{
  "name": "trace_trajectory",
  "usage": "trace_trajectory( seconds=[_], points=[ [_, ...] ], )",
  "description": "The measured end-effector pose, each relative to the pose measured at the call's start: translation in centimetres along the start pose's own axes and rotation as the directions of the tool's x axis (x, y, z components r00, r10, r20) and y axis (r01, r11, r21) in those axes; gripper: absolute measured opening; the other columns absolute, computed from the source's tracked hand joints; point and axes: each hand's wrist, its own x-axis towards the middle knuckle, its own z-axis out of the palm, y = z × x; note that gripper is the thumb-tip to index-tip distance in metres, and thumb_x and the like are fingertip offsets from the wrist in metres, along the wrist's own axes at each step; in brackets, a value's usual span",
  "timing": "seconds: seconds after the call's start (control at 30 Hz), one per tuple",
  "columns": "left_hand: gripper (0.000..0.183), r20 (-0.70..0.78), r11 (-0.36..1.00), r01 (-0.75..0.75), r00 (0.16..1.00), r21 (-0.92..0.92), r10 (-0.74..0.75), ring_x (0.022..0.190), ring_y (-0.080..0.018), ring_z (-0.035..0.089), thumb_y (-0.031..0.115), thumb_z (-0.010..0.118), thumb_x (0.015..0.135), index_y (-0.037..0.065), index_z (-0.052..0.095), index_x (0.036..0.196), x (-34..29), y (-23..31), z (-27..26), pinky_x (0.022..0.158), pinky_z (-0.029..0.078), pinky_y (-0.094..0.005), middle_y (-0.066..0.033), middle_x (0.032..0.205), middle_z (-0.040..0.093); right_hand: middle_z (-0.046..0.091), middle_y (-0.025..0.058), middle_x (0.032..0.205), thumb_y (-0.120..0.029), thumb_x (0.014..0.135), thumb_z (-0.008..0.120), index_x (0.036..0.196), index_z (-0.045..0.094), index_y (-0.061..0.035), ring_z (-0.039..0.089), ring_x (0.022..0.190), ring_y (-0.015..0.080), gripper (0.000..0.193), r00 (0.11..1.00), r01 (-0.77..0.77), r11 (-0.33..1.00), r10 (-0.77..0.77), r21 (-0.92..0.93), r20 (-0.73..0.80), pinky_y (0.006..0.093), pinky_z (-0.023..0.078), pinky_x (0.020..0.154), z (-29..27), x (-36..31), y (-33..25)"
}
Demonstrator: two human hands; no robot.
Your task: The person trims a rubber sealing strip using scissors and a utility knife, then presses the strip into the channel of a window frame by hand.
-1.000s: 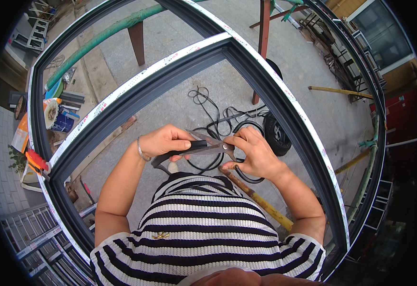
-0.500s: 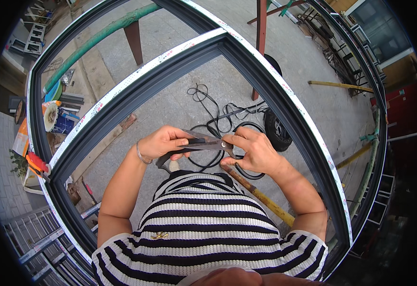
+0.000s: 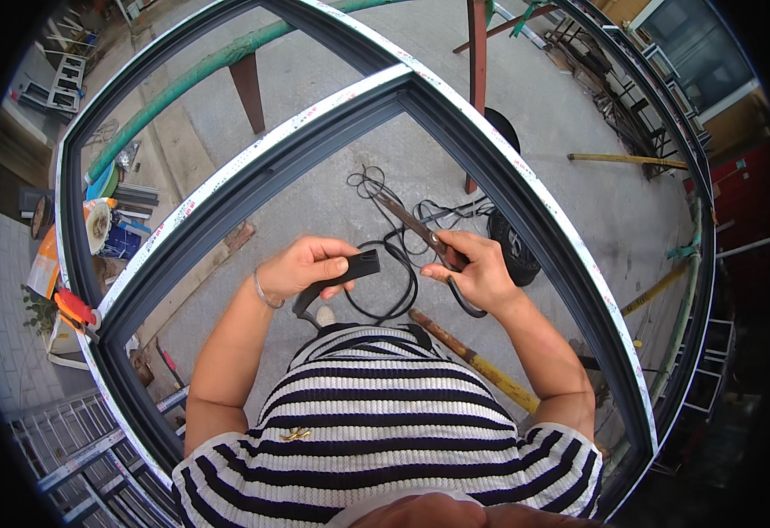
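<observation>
Your left hand (image 3: 307,266) pinches a flat black flexible strip (image 3: 363,263) between thumb and fingers, its end jutting rightward. Your right hand (image 3: 482,268), curled round the handles, grips dark metal scissors (image 3: 415,225), blades apart from the strip.

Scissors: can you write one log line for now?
left hand: holding black strip | right hand: holding scissors | scissors apart from strip

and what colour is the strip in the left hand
The strip in the left hand is black, clearest in the head view.
</observation>
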Motion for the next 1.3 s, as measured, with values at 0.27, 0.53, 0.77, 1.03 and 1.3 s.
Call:
trace_trajectory(
  seconds=[0.27, 0.53, 0.77, 1.03, 1.3],
  points=[
    [0.033, -0.087, 0.996, -0.077, 0.993, 0.038, 0.08, 0.068, -0.0071, 0.059, 0.023, 0.058, 0.102, -0.003, 0.06, 0.122, 0.4, -1.2, -0.1, 0.06, 0.049, -0.0209, -0.0062, 0.094, 0.068, 0.064, 0.0107, 0.077, -0.031, 0.074, 0.088, 0.111, 0.07, -0.0004, 0.055, 0.062, 0.0172, 0.052, 0.988, -0.14, 0.99, 0.138, -0.03, -0.077, 0.0322, 0.048, 0.059, 0.5, -1.5, 1.6],
    [0.035, -0.072, 0.995, -0.048, 0.996, 0.085, 0.054, 0.068, -0.0064, 0.058, 0.024, 0.059, 0.102, -0.004, 0.06, 0.123, 0.0, -1.4, -0.8, 0.06, 0.049, -0.0206, -0.0074, 0.098, 0.07, 0.061, 0.0068, 0.077, -0.026, 0.07, 0.09, 0.111, 0.068, -0.0005, 0.054, 0.062, 0.016, 0.053, 0.999, -0.033, 0.997, 0.034, -0.071, 0.025, 0.0306, 0.045, 0.056, -0.3, -1.7, 0.9],
    [0.033, -0.194, 0.979, -0.137, 0.967, 0.148, 0.165, 0.076, -0.0075, 0.058, 0.024, 0.058, 0.102, 0.0, 0.056, 0.125, -0.1, -1.5, 0.4, 0.07, 0.05, -0.0234, -0.0093, 0.106, 0.069, 0.063, 0.0088, 0.083, -0.029, 0.075, 0.087, 0.116, 0.066, -0.0035, 0.06, 0.07, 0.0231, 0.053, 0.963, -0.266, 0.959, 0.269, -0.1, 0.016, 0.0353, 0.051, 0.067, -0.6, -0.4, -1.7],
    [0.038, -0.293, 0.973, -0.204, 0.928, 0.11, 0.228, 0.079, -0.0082, 0.057, 0.023, 0.053, 0.104, -0.003, 0.052, 0.133, -1.8, -3.7, 0.5, 0.075, 0.049, -0.0231, -0.0089, 0.106, 0.068, 0.064, 0.0189, 0.097, -0.009, 0.083, 0.074, 0.129, 0.06, -0.003, 0.062, 0.087, 0.035, 0.049, 0.98, 0.134, 0.941, -0.174, -0.312, -0.102, 0.0398, 0.051, 0.081, -4.8, 14.7, -5.1],
    [0.034, -0.367, 0.967, -0.234, 0.895, 0.102, 0.255, 0.079, -0.0088, 0.056, 0.022, 0.054, 0.103, -0.002, 0.055, 0.128, -4.8, -4.6, 0.6, 0.075, 0.048, -0.0243, -0.0091, 0.106, 0.068, 0.063, 0.0254, 0.12, -0.023, 0.082, 0.076, 0.117, 0.067, -0.0036, 0.062, 0.111, 0.0419, 0.042, 0.99, -0.133, 0.847, 0.085, -0.514, -0.117, 0.0473, 0.05, 0.097, -1.2, 32.9, 2.6]
  ],
)
